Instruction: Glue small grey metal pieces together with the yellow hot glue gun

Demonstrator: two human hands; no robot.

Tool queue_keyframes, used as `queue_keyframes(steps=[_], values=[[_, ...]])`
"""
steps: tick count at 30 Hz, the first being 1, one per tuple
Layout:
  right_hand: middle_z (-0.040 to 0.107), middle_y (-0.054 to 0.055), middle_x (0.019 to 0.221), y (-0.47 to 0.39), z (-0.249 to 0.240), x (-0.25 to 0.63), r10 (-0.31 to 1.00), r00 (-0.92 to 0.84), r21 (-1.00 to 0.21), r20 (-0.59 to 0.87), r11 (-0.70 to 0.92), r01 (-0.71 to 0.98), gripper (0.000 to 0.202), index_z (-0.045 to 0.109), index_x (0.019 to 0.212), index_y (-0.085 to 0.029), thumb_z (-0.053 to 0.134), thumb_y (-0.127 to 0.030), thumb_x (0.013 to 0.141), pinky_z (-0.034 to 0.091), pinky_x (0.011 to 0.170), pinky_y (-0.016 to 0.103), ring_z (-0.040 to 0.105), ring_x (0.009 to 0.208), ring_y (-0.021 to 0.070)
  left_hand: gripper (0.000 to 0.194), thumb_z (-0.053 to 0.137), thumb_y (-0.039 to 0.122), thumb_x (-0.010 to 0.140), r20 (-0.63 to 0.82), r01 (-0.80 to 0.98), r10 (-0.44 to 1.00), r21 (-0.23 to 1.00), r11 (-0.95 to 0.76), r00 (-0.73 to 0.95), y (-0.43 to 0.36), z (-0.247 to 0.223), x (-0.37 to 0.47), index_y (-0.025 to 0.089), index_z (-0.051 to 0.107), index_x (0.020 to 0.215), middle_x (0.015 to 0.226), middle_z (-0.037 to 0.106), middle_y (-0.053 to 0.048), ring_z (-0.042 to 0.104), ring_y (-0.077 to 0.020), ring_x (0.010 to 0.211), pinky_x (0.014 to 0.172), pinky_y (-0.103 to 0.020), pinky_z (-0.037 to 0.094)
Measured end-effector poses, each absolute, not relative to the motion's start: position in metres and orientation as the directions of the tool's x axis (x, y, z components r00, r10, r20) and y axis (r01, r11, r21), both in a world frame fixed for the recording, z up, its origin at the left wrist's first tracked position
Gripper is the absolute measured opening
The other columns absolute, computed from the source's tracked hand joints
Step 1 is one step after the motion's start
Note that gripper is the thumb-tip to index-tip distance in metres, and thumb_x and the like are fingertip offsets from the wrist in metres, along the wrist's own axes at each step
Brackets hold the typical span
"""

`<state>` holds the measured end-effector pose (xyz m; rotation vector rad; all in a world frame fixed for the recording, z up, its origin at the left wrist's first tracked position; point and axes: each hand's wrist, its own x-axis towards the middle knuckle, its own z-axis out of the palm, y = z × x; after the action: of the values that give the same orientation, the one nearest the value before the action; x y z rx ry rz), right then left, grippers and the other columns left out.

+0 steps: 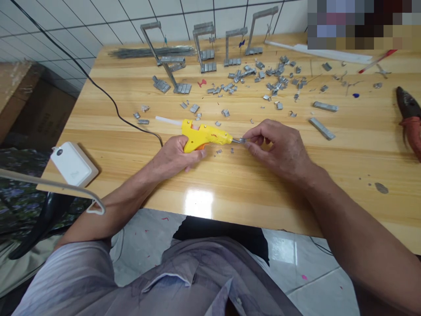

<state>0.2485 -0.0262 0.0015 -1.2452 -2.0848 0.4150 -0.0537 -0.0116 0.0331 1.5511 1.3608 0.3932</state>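
A yellow hot glue gun (207, 134) lies sideways in my left hand (180, 153), whose fingers wrap its handle near the orange trigger. A white glue stick (167, 120) pokes out of its rear end. The nozzle points right, toward my right hand (276, 142). Between the thumb and forefinger of that hand is a small grey metal piece (242, 140), held against the nozzle tip. Its exact shape is partly hidden by the fingertips. Small metal scraps (219, 151) lie just below the gun.
Beyond the hands stand several grey metal frames (197, 44) among many staple-like pieces (279, 79) and a wire bundle (151, 52). Pliers (409, 114) lie at right, with two staple strips (322, 128) nearer. A white power bank (75, 164) and black cable (108, 94) are at left.
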Motion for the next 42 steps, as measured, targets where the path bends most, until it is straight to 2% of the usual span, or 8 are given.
queue_keyframes(steps=[10,42], values=[[0.079,0.004,0.09,-0.0262,-0.0002,0.2489,0.861,-0.328,-0.575,0.388,0.504,0.645,0.01,0.079,0.101,-0.029,0.07,-0.024,0.098,0.055,0.072,0.038,0.07,0.078,0.0225,0.025,0.078,0.041,0.08,-0.349,0.548,0.881,0.827,0.129,0.319,-0.0118,0.0312,-0.0538,0.02,0.064,0.086,0.056,0.057,0.005,0.047,-0.009,0.047,0.046,-0.022,0.037],[0.079,0.003,0.089,-0.0259,-0.0003,0.2493,0.869,-0.318,-0.574,0.379,0.49,0.656,0.011,0.08,0.101,-0.03,0.071,-0.024,0.097,0.054,0.071,0.039,0.07,0.077,0.0231,0.024,0.074,0.041,0.078,-0.343,0.556,0.883,0.823,0.119,0.319,-0.0128,0.0347,-0.0526,0.021,0.062,0.081,0.053,0.056,0.005,0.046,-0.0091,0.047,0.047,-0.022,0.037]])
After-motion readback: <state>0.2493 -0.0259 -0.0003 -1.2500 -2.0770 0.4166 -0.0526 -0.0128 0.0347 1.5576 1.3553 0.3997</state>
